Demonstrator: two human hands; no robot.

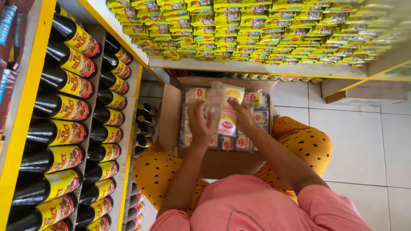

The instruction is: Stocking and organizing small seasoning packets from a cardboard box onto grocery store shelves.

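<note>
Both my hands are raised over an open cardboard box (170,115) on the floor between my knees. My left hand (199,124) and my right hand (242,116) together grip a clear plastic multipack of small pale packets with red and yellow marks (225,109). The pack is held upright above the box. Inside the box lie several more such packets (259,116) in rows.
Dark sauce bottles with yellow and red labels (64,111) fill the shelves on the left. A shelf of stacked yellow noodle packets (257,30) runs across the top. Another cardboard box (364,92) stands at the right on the white tiled floor (359,145).
</note>
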